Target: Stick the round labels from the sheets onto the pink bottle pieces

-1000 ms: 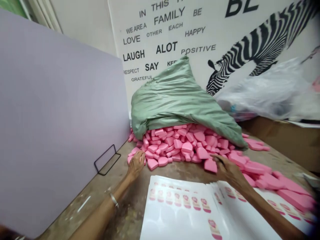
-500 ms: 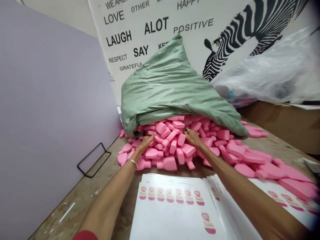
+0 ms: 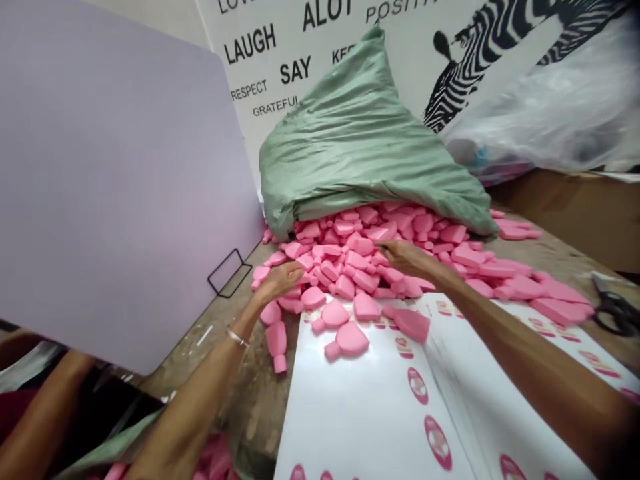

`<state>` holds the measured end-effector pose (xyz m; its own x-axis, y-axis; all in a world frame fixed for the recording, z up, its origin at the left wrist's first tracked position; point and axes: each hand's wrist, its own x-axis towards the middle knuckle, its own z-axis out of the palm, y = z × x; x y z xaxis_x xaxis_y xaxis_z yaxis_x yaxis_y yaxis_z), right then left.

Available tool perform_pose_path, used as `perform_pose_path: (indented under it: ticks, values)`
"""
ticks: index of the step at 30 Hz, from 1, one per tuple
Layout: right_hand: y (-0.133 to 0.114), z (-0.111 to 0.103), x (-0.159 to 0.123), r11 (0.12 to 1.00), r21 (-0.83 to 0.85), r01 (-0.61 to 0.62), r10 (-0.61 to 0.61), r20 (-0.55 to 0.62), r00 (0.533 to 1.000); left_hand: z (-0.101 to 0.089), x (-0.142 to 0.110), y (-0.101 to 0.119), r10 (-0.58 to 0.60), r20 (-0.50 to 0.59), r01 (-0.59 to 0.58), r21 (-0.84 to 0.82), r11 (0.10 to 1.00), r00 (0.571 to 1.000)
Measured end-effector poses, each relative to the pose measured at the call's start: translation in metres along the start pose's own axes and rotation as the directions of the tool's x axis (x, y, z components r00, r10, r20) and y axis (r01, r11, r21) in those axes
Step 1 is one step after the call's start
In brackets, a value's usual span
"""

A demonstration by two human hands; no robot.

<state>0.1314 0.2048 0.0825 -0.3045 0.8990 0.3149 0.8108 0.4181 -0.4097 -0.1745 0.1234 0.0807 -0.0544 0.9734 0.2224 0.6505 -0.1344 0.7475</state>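
A heap of small pink bottles (image 3: 345, 263) spills from the mouth of a green sack (image 3: 360, 147). My left hand (image 3: 283, 280) is at the left side of the heap, its fingers stretched out against the bottles. At the heap's right side is my right hand (image 3: 403, 257), fingers extended toward the bottles and partly hidden. Neither hand appears to grip a bottle. Several bottles lie on the near white label sheets (image 3: 350, 400), among them one flat bottle (image 3: 353, 340).
A pale purple panel (image 3: 125, 167) stands at left, with a black wire frame (image 3: 230, 273) by it. Another person's arm (image 3: 55, 407) shows beyond the panel. More pink bottles (image 3: 215, 457) are below the table edge. Black-handled scissors (image 3: 617, 310) and a cardboard box (image 3: 575, 213) are at right.
Both hands have drawn back toward me. The heap has spread nearer, and several bottles now lie on the label sheets. The view has tilted down, bringing the other person's arm into sight.
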Motion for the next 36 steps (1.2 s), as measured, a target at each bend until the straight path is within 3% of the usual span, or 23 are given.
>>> perform_pose_path:
  ticks: [3, 6, 8, 10, 12, 17, 22, 26, 28, 30, 32, 34, 36]
  values:
    - [-0.004, -0.021, -0.062, 0.999, 0.02, -0.045, 0.044, 0.044, 0.998, -0.009, -0.05, 0.005, -0.005, 0.036, 0.004, 0.011, 1.0, 0.999]
    - [-0.021, -0.013, -0.127, 0.981, 0.115, -0.154, 0.14, 0.121, 0.983, 0.003, -0.112, 0.01, -0.037, 0.023, 0.038, -0.029, 0.999, 0.999]
    - [-0.04, 0.005, -0.153, 0.978, 0.205, -0.04, -0.008, 0.228, 0.974, 0.017, -0.149, 0.016, -0.055, 0.012, 0.055, -0.064, 0.996, 0.998]
    - [-0.06, 0.023, -0.159, 0.976, 0.197, 0.097, -0.153, 0.287, 0.946, 0.031, -0.177, 0.023, -0.064, 0.013, 0.065, -0.104, 0.992, 0.998]
    - [-0.075, 0.038, -0.149, 0.979, 0.13, 0.16, -0.196, 0.351, 0.915, 0.04, -0.197, 0.029, -0.066, 0.031, 0.07, -0.162, 0.984, 0.997]
    - [-0.083, 0.049, -0.127, 0.987, 0.08, 0.137, -0.158, 0.417, 0.895, 0.044, -0.229, 0.028, -0.133, 0.102, 0.158, -0.3, 0.941, 0.986]
    - [-0.095, 0.046, -0.161, 0.996, 0.076, 0.035, -0.061, 0.365, 0.929, 0.052, -0.236, 0.021, -0.237, 0.06, 0.237, -0.472, 0.849, 0.97]
    - [-0.14, 0.04, -0.207, 0.925, 0.322, -0.201, 0.12, 0.254, 0.96, 0.061, -0.235, 0.036, -0.284, 0.131, 0.301, -0.624, 0.721, 0.95]
    - [-0.159, 0.036, -0.23, 0.855, 0.473, -0.211, 0.065, 0.306, 0.95, 0.061, -0.238, 0.046, -0.295, 0.145, 0.312, -0.68, 0.664, 0.944]
    - [-0.162, 0.03, -0.249, 0.829, 0.501, -0.248, 0.067, 0.35, 0.934, 0.058, -0.243, 0.051, -0.348, 0.147, 0.332, -0.754, 0.566, 0.926]
    - [-0.148, 0.022, -0.267, 0.863, 0.322, -0.39, 0.299, 0.297, 0.907, 0.054, -0.247, 0.051, -0.42, 0.209, 0.371, -0.859, 0.353, 0.883]
    - [-0.123, 0.014, -0.282, 0.82, 0.045, -0.57, 0.56, 0.138, 0.817, 0.049, -0.251, 0.046, -0.429, 0.317, 0.402, -0.907, 0.123, 0.846]
    - [-0.1, 0.007, -0.295, 0.765, -0.107, -0.636, 0.645, 0.109, 0.757, 0.045, -0.252, 0.042, -0.393, 0.395, 0.431, -0.902, 0.004, 0.83]
